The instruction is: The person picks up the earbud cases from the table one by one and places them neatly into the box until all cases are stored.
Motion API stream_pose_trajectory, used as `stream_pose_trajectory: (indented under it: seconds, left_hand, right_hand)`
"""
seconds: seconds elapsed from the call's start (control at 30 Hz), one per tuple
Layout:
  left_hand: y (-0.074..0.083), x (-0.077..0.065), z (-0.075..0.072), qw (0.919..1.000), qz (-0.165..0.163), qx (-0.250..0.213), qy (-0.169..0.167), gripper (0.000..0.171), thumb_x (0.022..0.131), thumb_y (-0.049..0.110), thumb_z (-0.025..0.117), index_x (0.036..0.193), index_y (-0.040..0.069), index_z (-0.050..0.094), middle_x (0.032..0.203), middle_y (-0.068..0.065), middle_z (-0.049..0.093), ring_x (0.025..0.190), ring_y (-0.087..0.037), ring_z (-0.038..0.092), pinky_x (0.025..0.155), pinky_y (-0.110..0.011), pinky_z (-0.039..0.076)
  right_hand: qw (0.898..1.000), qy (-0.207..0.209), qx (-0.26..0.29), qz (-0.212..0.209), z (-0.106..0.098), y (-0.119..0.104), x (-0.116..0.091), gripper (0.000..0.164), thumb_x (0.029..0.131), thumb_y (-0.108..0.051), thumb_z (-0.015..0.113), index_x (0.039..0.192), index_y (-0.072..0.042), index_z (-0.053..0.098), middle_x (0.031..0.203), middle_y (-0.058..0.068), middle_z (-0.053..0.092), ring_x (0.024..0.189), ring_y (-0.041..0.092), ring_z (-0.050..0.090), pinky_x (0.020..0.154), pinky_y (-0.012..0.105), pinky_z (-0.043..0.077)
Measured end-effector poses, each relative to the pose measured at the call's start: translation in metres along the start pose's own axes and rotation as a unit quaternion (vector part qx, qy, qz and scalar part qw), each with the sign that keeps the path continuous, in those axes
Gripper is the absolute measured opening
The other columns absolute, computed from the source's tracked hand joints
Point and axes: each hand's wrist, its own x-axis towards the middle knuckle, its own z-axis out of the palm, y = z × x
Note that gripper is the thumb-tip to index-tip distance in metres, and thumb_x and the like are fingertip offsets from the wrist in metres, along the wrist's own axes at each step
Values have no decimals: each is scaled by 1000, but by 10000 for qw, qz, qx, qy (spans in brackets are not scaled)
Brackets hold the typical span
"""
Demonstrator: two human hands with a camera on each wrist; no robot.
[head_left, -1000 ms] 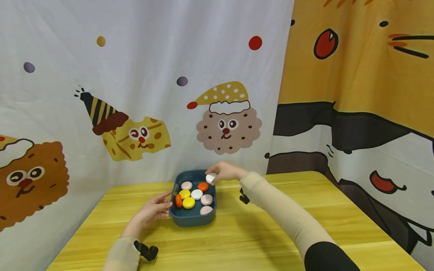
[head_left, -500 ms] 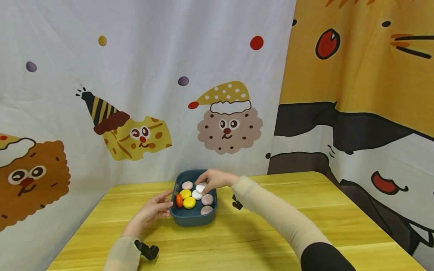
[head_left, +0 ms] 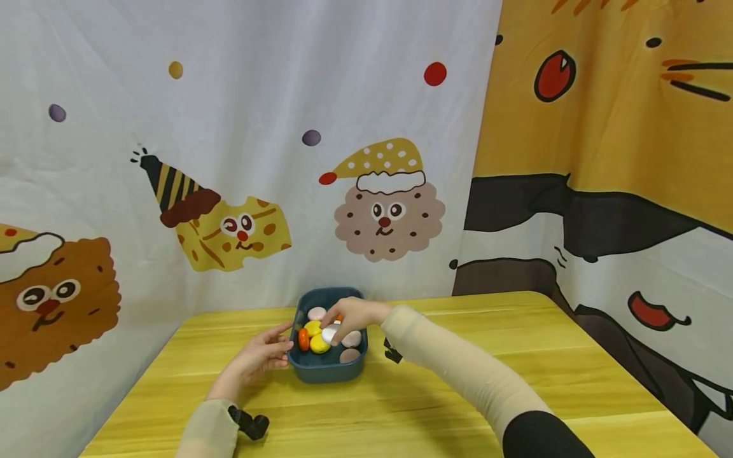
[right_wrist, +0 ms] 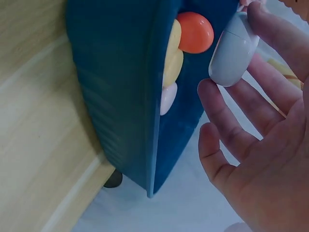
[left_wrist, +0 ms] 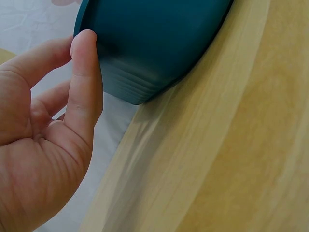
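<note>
My right hand [head_left: 356, 313] reaches over the dark teal box [head_left: 326, 375] and pinches a white, rounded, pebble-like piece [right_wrist: 234, 50] between thumb and fingers. A thin seam line runs across that piece in the right wrist view. Inside the box lie yellow pieces [head_left: 319, 344], orange ones [head_left: 303, 339] and pale pink ones [head_left: 350, 355], all smooth discs. Part of the contents is hidden under my right hand. At the box's left side my left hand [head_left: 259, 353] touches the rim with its thumb tip and forefinger, the fingers fairly straight.
The box stands on a yellow wood-grain table [head_left: 435, 394], near its back edge. Behind hangs a white curtain [head_left: 246, 76] printed with cartoon snacks; an orange printed cloth [head_left: 601, 127] covers the right side. A black wrist camera [head_left: 249, 423] sits on the left sleeve.
My right hand has carried the white piece from above the box's back right rim, left and nearer, to over the middle of the contents. The left hand has stayed at the rim.
</note>
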Motion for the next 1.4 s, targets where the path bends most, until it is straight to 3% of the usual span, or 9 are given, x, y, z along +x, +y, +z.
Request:
stream_pose_trajectory:
  seconds: [0.23,0.57,0.87,1.17,1.4]
  left_hand:
    - [-1,1,2,10000,-23,7,74,70,96,7,59,154,2,19,105,-11,48,68,-10,58,68,-25,57]
    - [2,1,4,9999,-62,81,60,70,97,8,59,154,3,19,104,-11,48,69,-11,57,68,-25,57]
    - [2,2,7,9999,-129,38,107,70,96,8,60,154,3,20,105,-11,48,68,-11,57,68,-25,57]
    - [5,6,10,9997,-225,18,124,71,96,9,61,154,6,22,103,-12,49,67,-11,57,67,-24,57]
    - [6,5,7,9997,-179,150,85,70,96,8,61,154,3,21,101,-11,49,67,-12,58,67,-27,57]
  right_hand:
    - [9994,-29,-348,-29,8,0,2,45,80,-24,81,122,-15,70,117,-9,65,105,5,58,86,19,47]
    - [9995,-143,-292,14,16,-2,3,43,82,-24,80,122,-14,69,112,-8,64,95,7,60,76,18,49]
    - [9997,-164,-187,-58,16,1,0,42,86,-24,76,125,-13,68,115,7,66,84,3,59,77,19,49]
    - [9998,86,-127,-154,6,10,-5,40,87,-25,75,123,-10,68,113,5,67,94,10,61,79,20,49]
    - [9991,358,172,168,-11,23,-20,36,86,-28,74,120,-15,70,112,0,67,96,12,60,80,24,50]
